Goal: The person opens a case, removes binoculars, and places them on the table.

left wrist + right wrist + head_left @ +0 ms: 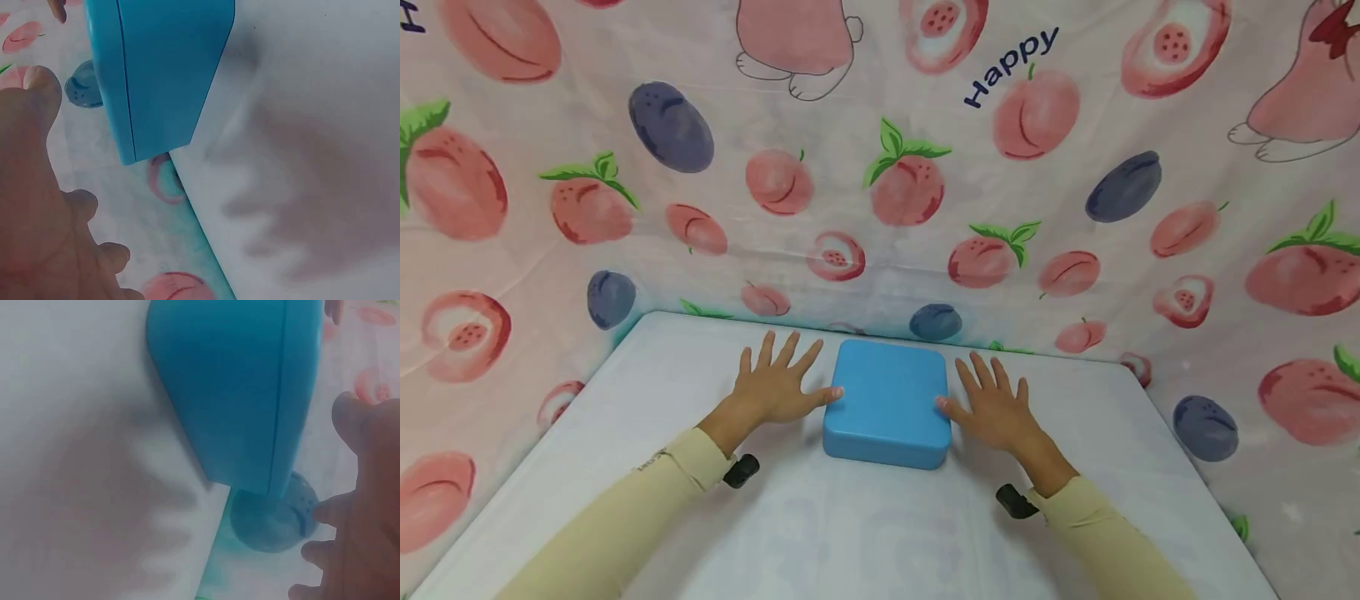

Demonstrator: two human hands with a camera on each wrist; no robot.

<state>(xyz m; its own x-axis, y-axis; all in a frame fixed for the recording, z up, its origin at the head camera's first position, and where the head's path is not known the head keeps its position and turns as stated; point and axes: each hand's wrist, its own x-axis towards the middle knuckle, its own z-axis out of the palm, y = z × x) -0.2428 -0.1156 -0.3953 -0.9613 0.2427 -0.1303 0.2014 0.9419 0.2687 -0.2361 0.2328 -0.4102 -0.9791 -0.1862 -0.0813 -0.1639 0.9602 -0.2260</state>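
A blue box (891,396) with rounded corners and a flat top lies on the white table. In both wrist views a thin seam runs along its side near the top, like a lid line. My left hand (777,390) is spread at the box's left side, its thumb tip overlapping the top edge in the head view. On the opposite side my right hand (997,410) is spread likewise, thumb tip at the right edge. Both hands hold their fingers straight and pointing away from me. The left wrist view shows the left thumb (44,94) a little apart from the box.
The white table (880,533) ends at a back edge just beyond the box. Behind it hangs a pink curtain (850,125) printed with peaches and plums. Small dark devices (742,471) sit under both wrists. Hand shadows fall on the tabletop.
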